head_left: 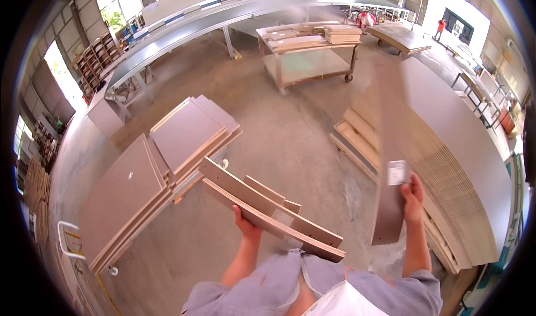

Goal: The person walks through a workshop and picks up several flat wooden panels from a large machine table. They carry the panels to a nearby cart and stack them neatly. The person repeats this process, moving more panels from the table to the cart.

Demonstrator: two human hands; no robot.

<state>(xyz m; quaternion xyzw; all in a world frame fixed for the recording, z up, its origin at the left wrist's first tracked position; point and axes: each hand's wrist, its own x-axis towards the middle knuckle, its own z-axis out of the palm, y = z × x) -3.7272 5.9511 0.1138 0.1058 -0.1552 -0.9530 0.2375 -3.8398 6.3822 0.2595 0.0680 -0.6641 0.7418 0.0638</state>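
Boards (259, 200) are clasped by the left hand (247, 226) at six o'clock, a panel (393, 143) by the right hand (413, 197) at three. Separate handling appears underway; steady support seems required.

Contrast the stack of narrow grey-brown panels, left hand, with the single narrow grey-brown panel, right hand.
Count: the stack of narrow grey-brown panels has several pieces; the single narrow grey-brown panel is one.
Pose: the stack slants across the view; the single panel runs nearly vertical in it.
Sharpness: the single panel's far end is blurred; the stack is crisp.
Shared: grey-brown faces, long shape.
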